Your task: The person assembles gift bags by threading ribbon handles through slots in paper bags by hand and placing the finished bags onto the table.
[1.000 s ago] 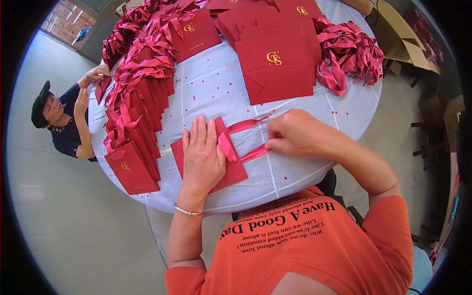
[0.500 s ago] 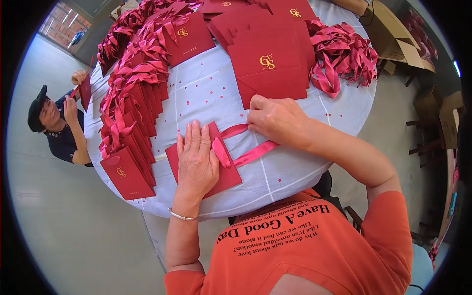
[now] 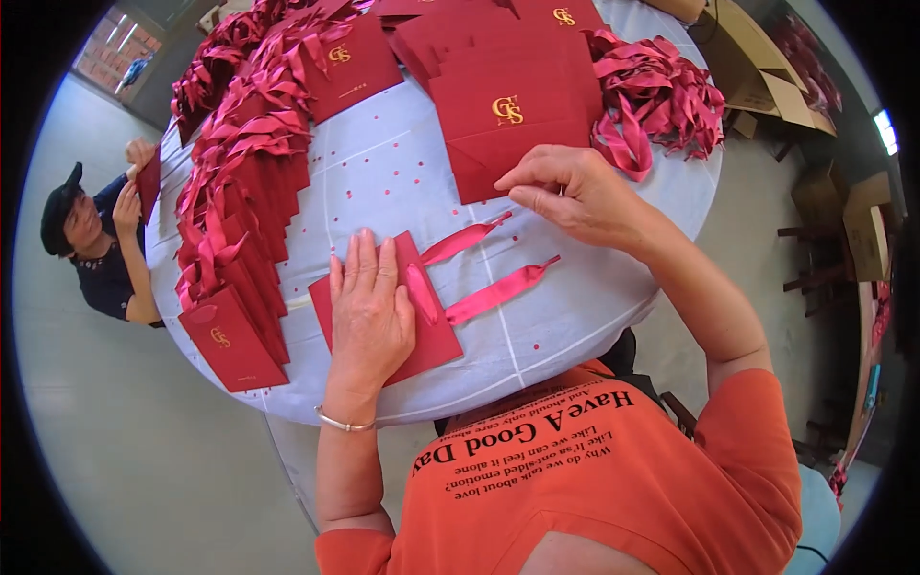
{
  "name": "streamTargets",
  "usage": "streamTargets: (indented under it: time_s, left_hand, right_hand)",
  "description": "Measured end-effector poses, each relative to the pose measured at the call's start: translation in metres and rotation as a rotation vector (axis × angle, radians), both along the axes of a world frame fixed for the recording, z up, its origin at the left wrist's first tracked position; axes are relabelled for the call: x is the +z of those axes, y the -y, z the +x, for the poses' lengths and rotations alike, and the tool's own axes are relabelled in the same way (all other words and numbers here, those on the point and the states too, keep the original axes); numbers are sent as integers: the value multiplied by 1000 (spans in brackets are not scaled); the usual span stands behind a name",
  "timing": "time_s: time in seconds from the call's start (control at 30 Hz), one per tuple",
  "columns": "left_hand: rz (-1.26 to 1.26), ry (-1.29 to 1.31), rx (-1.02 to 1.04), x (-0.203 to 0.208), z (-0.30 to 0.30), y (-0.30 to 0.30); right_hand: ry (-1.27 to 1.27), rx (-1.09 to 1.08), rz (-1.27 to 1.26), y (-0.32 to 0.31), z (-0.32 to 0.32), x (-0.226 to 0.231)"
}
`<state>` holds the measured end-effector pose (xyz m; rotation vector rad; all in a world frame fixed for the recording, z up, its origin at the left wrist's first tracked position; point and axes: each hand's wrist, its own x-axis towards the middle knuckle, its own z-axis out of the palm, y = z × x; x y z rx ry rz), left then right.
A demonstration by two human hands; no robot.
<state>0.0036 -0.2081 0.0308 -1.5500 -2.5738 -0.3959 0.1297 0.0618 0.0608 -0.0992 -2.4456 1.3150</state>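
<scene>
My left hand (image 3: 369, 311) lies flat, fingers stretched out, on a small red paper bag (image 3: 436, 345) at the front of the table. A pink ribbon (image 3: 494, 294) threads through the bag, and its two loose tails point right across the cloth. My right hand (image 3: 580, 196) hovers above those tails, close to a stack of red bags (image 3: 498, 81) with gold print. Its fingers are curled, thumb and forefinger slightly apart, and nothing shows between them. The bag's left part is hidden under my left hand.
Bags with ribbons (image 3: 240, 144) stand in a long row on the left. A heap of loose pink ribbons (image 3: 661, 96) lies at the right. Small red dots dot the white tablecloth (image 3: 364, 163). Another person (image 3: 101, 235) holds a red bag at the far left. Cardboard boxes (image 3: 757, 81) stand beyond the table.
My right hand has let go of the ribbon and lifted up and to the right. The ribbon tails now lie loose. My left hand stays on the bag.
</scene>
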Motion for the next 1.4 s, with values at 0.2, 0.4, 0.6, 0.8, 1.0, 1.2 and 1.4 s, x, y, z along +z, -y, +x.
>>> streamTargets:
  time_s: [0.2, 0.4, 0.6, 0.8, 1.0, 1.2, 1.4]
  left_hand:
    - [-3, 10, -4, 2, 1, 1]
    - [-15, 14, 8, 3, 1, 0]
    - [-3, 32, 0, 3, 0, 1]
    - [15, 31, -6, 3, -1, 1]
    - [19, 23, -6, 3, -1, 2]
    - [37, 46, -16, 3, -2, 3]
    - [113, 139, -10, 3, -3, 4]
  right_hand:
    - [86, -34, 29, -3, 14, -3]
    - [57, -59, 186, 17, 12, -7]
    - [-200, 66, 651, 56, -23, -19]
    - [-165, 120, 649, 72, -39, -24]
    - [-204, 163, 602, 75, -48, -23]
    - [-254, 444, 462, 76, -55, -14]
    - [-220, 678, 327, 66, -66, -10]
